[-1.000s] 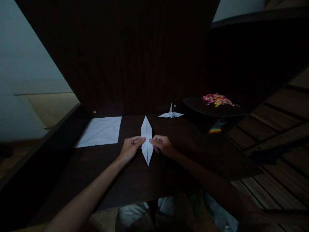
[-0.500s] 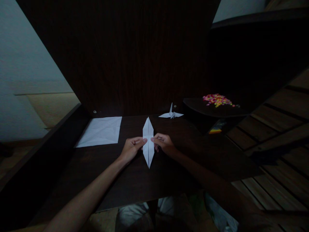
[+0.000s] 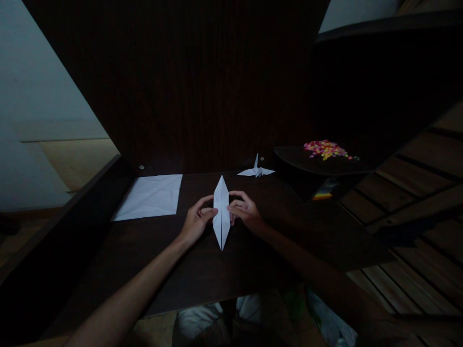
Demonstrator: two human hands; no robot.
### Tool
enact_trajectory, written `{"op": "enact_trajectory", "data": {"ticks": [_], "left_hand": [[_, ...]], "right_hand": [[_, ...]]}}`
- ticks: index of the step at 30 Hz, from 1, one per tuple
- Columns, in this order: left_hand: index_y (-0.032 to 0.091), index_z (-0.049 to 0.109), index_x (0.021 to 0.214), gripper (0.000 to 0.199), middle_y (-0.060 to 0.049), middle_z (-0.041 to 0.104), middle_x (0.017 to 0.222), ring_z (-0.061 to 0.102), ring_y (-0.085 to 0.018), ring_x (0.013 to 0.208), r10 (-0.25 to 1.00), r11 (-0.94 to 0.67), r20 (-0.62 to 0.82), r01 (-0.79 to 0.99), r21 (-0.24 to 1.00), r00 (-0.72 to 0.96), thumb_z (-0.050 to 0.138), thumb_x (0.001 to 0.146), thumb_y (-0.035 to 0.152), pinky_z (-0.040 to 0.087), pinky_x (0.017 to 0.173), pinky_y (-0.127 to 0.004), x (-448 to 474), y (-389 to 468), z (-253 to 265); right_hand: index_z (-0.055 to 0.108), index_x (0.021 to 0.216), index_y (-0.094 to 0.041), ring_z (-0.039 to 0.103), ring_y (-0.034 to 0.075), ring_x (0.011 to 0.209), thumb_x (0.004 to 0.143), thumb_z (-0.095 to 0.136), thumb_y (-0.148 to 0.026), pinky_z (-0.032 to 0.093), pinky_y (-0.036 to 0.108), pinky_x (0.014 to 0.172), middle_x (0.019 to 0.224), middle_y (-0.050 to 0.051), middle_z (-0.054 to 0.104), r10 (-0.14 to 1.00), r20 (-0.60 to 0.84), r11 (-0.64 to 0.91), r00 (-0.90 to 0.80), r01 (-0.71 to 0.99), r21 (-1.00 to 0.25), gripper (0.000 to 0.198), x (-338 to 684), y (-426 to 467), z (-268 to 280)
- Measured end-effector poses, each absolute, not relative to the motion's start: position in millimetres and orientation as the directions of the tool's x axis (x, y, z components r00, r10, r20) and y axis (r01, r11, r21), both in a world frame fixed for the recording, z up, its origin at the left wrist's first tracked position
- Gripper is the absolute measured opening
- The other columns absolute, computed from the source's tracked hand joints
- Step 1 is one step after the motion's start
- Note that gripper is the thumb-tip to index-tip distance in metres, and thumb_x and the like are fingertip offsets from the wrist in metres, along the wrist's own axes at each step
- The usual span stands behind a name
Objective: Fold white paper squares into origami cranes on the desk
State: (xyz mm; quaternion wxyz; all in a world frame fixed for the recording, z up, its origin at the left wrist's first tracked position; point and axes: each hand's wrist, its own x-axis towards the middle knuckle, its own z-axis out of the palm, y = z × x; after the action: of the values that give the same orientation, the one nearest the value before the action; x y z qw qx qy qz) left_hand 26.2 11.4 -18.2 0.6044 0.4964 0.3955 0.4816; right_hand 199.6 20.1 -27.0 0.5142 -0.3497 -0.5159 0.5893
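Between my hands is a folded white paper, a long narrow shape pointed at both ends with a seam down its middle. My left hand grips its left edge, thumb on the front face and fingers partly hidden behind. On the opposite edge, my right hand pinches it the same way, with the index finger stretched along the upper side. The paper stands over the dark desk; whether its lower tip touches the surface I cannot tell.
A creased white sheet lies flat at the left of the desk. A folded paper crane sits at the back, near the upright panel. Small colourful pieces are heaped on a low rounded shelf at the right.
Both index fingers have moved up and outward along the paper's edges. The folded paper has shifted very slightly left; the crane and flat sheet stay put.
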Motion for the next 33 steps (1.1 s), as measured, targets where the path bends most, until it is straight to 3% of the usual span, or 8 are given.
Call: {"op": "enact_trajectory", "data": {"ticks": [9,13,16,21,24,27,33], "left_hand": [[0.013,0.062,0.103,0.04,0.002,0.065,0.06,0.059,-0.013,0.056,0.989,-0.018,0.036,-0.127,0.992,0.145,0.071,0.07,0.033,0.046,0.056,-0.023,26.8,11.7,-17.0],[0.014,0.065,0.107,0.043,0.0,0.068,0.065,0.062,-0.015,0.061,0.992,-0.044,0.059,-0.125,0.991,0.115,0.072,0.069,0.031,0.048,0.059,-0.025,26.5,11.3,-15.7],[0.014,0.068,0.107,0.043,-0.004,0.072,0.077,0.064,-0.018,0.069,0.991,-0.018,0.041,-0.173,0.985,0.131,0.072,0.068,0.03,0.05,0.064,-0.028,26.3,11.0,-17.4],[0.01,0.074,0.088,0.025,-0.01,0.072,0.08,0.064,-0.019,0.068,0.978,0.086,-0.013,-0.341,0.936,0.21,0.067,0.067,0.023,0.051,0.065,-0.032,25.7,10.1,-17.6],[0.009,0.074,0.085,0.024,-0.011,0.071,0.079,0.063,-0.019,0.068,0.972,0.098,-0.003,-0.395,0.914,0.233,0.062,0.068,0.022,0.05,0.062,-0.03,25.4,9.2,-15.5],[0.01,0.07,0.093,0.028,-0.007,0.07,0.077,0.062,-0.017,0.069,0.978,0.062,0.01,-0.337,0.94,0.207,0.065,0.068,0.022,0.049,0.063,-0.028,25.2,8.2,-14.5],[0.018,0.052,0.105,0.042,0.003,0.064,0.067,0.058,-0.013,0.061,0.981,-0.001,0.046,-0.238,0.971,0.187,0.067,0.066,0.02,0.047,0.061,-0.025,26.4,7.0,-14.8]], "right_hand": [[0.049,0.105,-0.02,0.053,0.01,0.043,0.068,0.069,-0.027,0.044,0.02,0.036,0.06,-0.007,0.056,0.965,0.128,0.069,-0.23,-0.248,-0.966,0.042,199.6,18.6,-25.2],[0.053,0.105,-0.02,0.053,0.01,0.045,0.068,0.069,-0.028,0.043,0.02,0.037,0.061,-0.006,0.055,0.964,0.121,0.057,-0.238,-0.26,-0.964,0.041,199.5,19.1,-25.8],[0.06,0.099,-0.019,0.052,0.009,0.046,0.067,0.069,-0.031,0.042,0.021,0.037,0.062,-0.005,0.056,0.965,0.102,0.037,-0.243,-0.258,-0.965,0.035,200.1,20.4,-28.4],[0.067,0.082,-0.016,0.051,0.01,0.052,0.069,0.066,-0.032,0.04,0.021,0.044,0.064,-0.001,0.06,0.971,0.095,0.05,-0.219,-0.203,-0.978,0.019,202.5,20.6,-30.2],[0.067,0.08,-0.017,0.053,0.011,0.058,0.069,0.065,-0.031,0.041,0.022,0.049,0.068,0.0,0.062,0.974,0.113,0.081,-0.197,-0.163,-0.983,0.018,202.9,19.9,-28.6],[0.063,0.085,-0.017,0.054,0.011,0.059,0.068,0.066,-0.029,0.041,0.022,0.05,0.068,-0.001,0.06,0.974,0.123,0.092,-0.191,-0.163,-0.982,0.021,201.9,19.7,-26.7],[0.045,0.085,-0.022,0.05,0.009,0.045,0.063,0.07,-0.028,0.041,0.021,0.041,0.063,-0.007,0.056,0.977,0.117,0.069,-0.177,-0.259,-0.963,0.034,199.0,20.5,-26.7]]}}
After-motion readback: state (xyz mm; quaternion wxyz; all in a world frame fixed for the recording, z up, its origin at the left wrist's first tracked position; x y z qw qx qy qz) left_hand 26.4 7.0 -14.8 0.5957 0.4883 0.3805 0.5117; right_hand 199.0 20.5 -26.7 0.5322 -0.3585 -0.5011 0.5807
